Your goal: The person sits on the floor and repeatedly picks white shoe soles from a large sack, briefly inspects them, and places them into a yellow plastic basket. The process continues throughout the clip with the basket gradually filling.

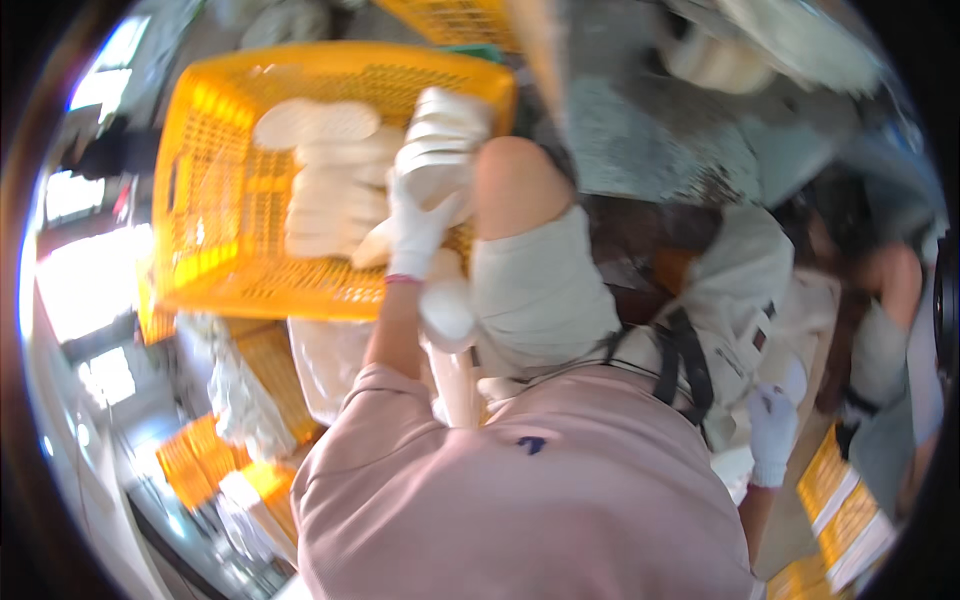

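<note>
White-gloved left hand (415,225) has its grip closed around white pads (440,150) over the yellow crate (215,150).

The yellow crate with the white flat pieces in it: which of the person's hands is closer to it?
Left. The left hand, in a white glove, is over the yellow crate, on the white pieces. The right hand, also gloved, hangs low at the person's side, far from the crate.

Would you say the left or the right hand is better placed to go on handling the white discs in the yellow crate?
Probably the left. The left hand, in a white glove, is at the white discs stacked in the yellow crate. The right hand, also gloved, hangs low by the person's side, far from the crate.
</note>
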Action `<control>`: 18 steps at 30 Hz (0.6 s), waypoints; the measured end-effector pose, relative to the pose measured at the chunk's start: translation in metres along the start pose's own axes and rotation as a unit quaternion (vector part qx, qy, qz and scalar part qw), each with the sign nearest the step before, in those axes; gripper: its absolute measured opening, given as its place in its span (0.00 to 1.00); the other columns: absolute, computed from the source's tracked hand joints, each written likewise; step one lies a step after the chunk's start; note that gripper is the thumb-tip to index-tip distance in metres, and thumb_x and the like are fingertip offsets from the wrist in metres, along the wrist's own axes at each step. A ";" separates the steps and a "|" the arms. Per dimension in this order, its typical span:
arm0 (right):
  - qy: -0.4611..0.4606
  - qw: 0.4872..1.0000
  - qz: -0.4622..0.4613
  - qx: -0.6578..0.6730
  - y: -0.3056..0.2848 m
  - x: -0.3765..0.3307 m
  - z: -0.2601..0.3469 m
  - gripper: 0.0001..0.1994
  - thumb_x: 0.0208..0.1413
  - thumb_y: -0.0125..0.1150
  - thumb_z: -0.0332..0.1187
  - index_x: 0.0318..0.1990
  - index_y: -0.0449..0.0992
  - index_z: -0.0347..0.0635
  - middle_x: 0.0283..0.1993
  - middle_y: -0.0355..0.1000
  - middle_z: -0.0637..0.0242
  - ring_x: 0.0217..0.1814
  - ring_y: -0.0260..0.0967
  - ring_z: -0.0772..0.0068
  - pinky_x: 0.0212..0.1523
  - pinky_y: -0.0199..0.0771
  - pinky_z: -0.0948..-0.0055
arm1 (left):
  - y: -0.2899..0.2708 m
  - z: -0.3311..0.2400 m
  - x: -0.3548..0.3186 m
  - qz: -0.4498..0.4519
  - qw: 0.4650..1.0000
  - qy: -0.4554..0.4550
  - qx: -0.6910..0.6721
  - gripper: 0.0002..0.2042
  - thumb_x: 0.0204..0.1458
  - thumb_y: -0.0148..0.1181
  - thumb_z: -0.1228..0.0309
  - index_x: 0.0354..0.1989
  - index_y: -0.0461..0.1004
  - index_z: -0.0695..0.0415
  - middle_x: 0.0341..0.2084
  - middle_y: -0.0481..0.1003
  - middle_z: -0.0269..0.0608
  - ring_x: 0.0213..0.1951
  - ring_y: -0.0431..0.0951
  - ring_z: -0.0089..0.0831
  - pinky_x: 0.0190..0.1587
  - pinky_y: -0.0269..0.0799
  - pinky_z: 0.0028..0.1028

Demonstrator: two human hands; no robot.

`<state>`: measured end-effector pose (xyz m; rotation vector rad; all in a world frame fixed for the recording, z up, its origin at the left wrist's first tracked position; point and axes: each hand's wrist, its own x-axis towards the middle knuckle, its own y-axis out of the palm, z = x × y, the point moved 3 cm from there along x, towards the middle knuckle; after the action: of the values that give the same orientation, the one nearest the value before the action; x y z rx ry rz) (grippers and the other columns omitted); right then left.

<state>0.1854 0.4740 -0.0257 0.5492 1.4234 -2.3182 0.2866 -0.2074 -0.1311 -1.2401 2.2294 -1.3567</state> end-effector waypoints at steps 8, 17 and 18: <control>-0.165 0.984 -0.044 0.043 -0.024 0.032 0.148 0.12 0.66 0.67 0.30 0.52 0.83 0.32 0.45 0.83 0.58 0.49 0.80 0.69 0.53 0.78 0.69 | -0.040 -0.083 0.008 0.002 0.995 0.101 0.023 0.22 0.50 0.74 0.68 0.55 0.78 0.56 0.51 0.76 0.51 0.56 0.75 0.53 0.61 0.74 0.44; -0.597 0.800 0.002 0.060 0.097 0.020 0.385 0.17 0.59 0.70 0.32 0.55 0.80 0.42 0.44 0.80 0.57 0.48 0.80 0.52 0.46 0.81 0.60 | -0.069 -0.073 0.017 0.118 0.982 0.146 0.010 0.12 0.48 0.69 0.76 0.40 0.76 0.56 0.43 0.77 0.46 0.51 0.77 0.43 0.55 0.76 0.38; -0.605 0.796 0.023 0.020 0.115 0.020 0.409 0.24 0.59 0.70 0.35 0.63 0.74 0.45 0.49 0.79 0.58 0.55 0.78 0.53 0.52 0.81 0.58 | -0.076 -0.067 0.017 0.171 0.980 0.073 -0.077 0.11 0.48 0.69 0.78 0.39 0.75 0.56 0.41 0.77 0.44 0.49 0.78 0.38 0.54 0.76 0.35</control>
<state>0.1700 0.0547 0.0470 -0.8020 0.6645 -1.9084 0.2768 -0.1952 -0.0294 -0.7683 2.5449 -1.1926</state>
